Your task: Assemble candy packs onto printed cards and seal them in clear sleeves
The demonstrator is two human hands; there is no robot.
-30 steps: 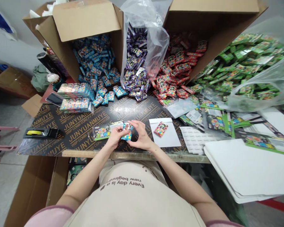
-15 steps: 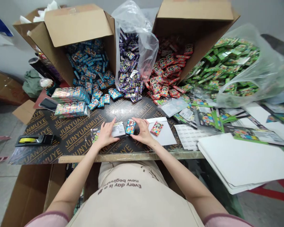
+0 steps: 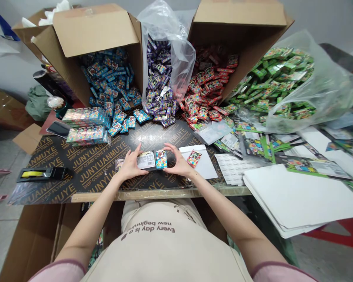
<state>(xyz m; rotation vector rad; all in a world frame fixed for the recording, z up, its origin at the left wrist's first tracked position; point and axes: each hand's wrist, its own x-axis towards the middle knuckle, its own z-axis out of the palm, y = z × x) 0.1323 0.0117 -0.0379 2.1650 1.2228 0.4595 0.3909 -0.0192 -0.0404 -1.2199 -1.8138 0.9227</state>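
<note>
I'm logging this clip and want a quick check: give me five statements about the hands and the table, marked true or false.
1. The right hand is next to the blue packet. True.
2. The red packet lies under the left hand. False: it lies on the white sheet.
3. The tape dispenser stands to the left of the left hand. True.
4. The purple packets fill a cardboard box. False: they spill out of a clear bag.
5. The green packets are heaped to the right of the red heap. True.
</note>
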